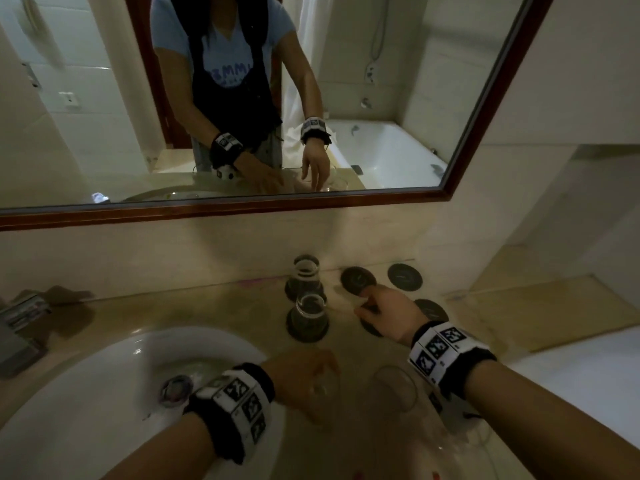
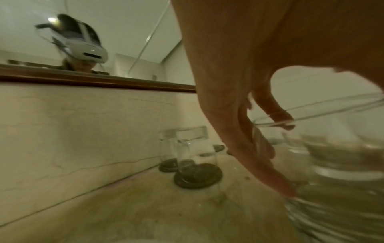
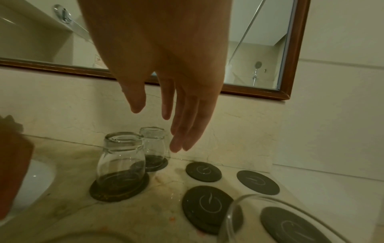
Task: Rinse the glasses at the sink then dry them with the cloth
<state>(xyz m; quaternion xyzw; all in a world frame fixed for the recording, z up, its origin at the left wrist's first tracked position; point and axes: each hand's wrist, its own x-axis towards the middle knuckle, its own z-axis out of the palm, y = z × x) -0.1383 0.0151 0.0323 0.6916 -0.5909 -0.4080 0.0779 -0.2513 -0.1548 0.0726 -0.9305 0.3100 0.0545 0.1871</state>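
the left hand (image 2: 239,82) grips a clear tumbler (image 2: 332,156) by its side, fingers curled round the wall, just right of the sink (image 1: 104,427). the right hand (image 3: 166,82) hangs empty, fingers straight, over the dark coasters (image 3: 203,171). the glass looks thin, wet, slippery and breakable; best held round the body, not the rim.

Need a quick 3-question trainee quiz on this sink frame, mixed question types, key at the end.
1. True or false: both inverted glasses sit on coasters.
2. How many dark coasters beside them are bare in the right wrist view?
3. Which hand grips a glass? A) left hand B) right hand C) neither

Key:
1. True.
2. Four.
3. A; it grips the tilted glass at the rim, while the right hand's fingers are straight, holding nothing.
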